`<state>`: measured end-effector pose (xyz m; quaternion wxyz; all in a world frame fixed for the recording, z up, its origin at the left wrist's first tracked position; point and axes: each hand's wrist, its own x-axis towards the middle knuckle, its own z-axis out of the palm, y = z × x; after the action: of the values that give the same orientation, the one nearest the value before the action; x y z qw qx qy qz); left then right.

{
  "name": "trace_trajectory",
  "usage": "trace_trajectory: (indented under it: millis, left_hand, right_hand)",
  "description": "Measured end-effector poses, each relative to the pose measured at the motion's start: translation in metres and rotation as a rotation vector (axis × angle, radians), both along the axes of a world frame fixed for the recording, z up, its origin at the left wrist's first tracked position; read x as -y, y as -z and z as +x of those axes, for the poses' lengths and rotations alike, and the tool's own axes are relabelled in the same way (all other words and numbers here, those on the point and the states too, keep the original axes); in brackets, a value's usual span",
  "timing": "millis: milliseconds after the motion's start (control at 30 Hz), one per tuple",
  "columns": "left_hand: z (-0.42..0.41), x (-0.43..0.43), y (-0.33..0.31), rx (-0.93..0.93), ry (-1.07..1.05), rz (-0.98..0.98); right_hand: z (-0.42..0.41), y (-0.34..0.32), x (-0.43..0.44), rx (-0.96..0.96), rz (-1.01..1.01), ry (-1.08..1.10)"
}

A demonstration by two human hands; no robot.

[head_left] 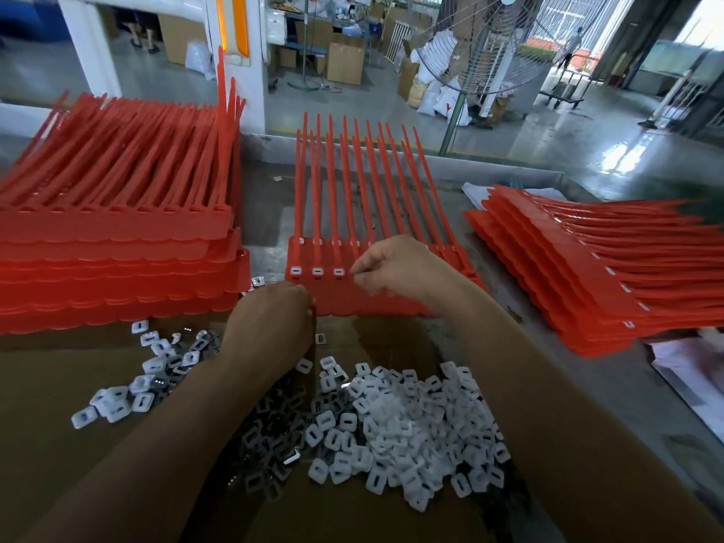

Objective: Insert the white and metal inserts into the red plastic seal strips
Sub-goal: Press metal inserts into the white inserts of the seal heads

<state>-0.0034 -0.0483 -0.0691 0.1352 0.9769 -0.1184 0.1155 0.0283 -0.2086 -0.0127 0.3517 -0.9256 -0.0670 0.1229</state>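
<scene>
A sheet of joined red seal strips lies flat in front of me, tails pointing away. Three of its sockets at the left hold white inserts. My right hand hovers over the row just right of the third filled socket, fingertips pinched together on something too small to make out. My left hand rests at the sheet's near left corner with curled fingers; what it holds is hidden. A heap of white inserts and darker metal inserts lies on brown cardboard near me.
A tall stack of red strip sheets stands at the left, a fanned stack at the right. Scattered inserts lie at the left of the cardboard. Beyond the table stand a pedestal fan and cartons.
</scene>
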Motion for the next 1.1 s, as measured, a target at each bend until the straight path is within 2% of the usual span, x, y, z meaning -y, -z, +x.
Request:
trace_trajectory:
  millis: [67, 200, 367, 600, 800, 1100]
  left_hand:
    - [0.000, 0.000, 0.000, -0.007, -0.003, -0.006]
    - [0.003, 0.001, 0.000, -0.011, -0.015, 0.014]
    - [0.003, 0.002, 0.000, -0.009, -0.009, 0.031]
    - [0.003, 0.001, 0.000, -0.006, -0.006, 0.039]
    - [0.003, 0.001, -0.001, -0.009, -0.006, 0.047]
    - [0.002, 0.002, -0.002, -0.017, -0.010, 0.037]
  right_hand:
    - [-0.013, 0.000, 0.003, -0.009, -0.078, -0.101]
    - [-0.034, 0.002, 0.007, -0.105, -0.075, -0.222]
    - [-0.045, 0.007, 0.005, -0.135, -0.138, -0.319]
    - [-0.049, 0.009, 0.002, -0.119, -0.198, -0.383]
    - [-0.050, 0.012, 0.005, -0.071, -0.179, -0.370]
    - [-0.049, 0.013, 0.012, -0.114, -0.076, -0.358]
